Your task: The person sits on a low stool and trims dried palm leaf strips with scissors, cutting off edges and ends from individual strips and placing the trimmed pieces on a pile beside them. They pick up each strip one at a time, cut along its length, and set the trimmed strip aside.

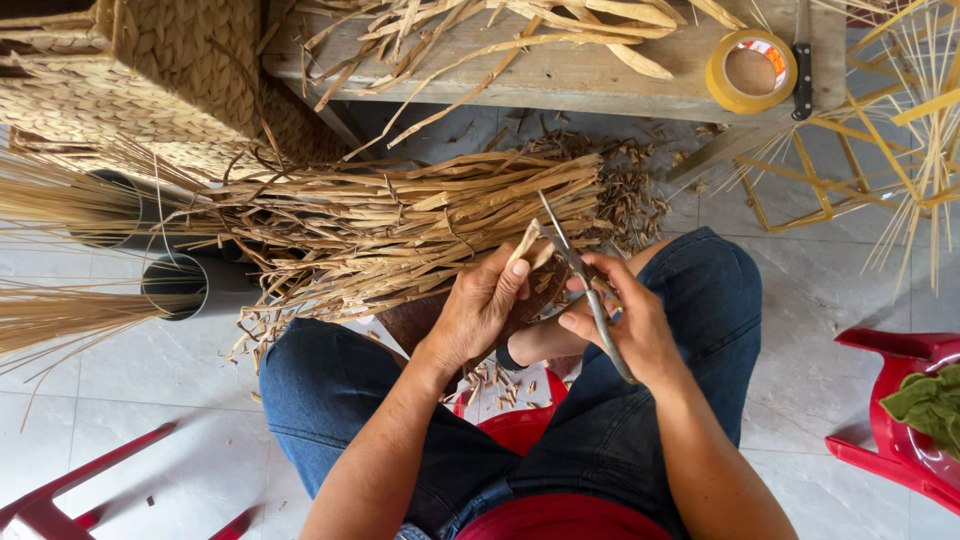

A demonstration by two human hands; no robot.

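Left hand (480,305) pinches a pale, flat dried strip (522,245) (tip upright) while right hand (625,320) grips open scissors (580,275).

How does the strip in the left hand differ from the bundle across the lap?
The strip is one short piece pinched upright in the left hand, at the scissors held by the right hand. The bundle is many long strips lying sideways, loose. Both are dry, tan plant fibre.

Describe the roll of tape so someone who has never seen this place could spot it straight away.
Look along the wooden bench at the top, past the loose dried strips to its right end. There lies the roll of tape, flat beside a dark-handled knife: the only round, bright yellow thing there.
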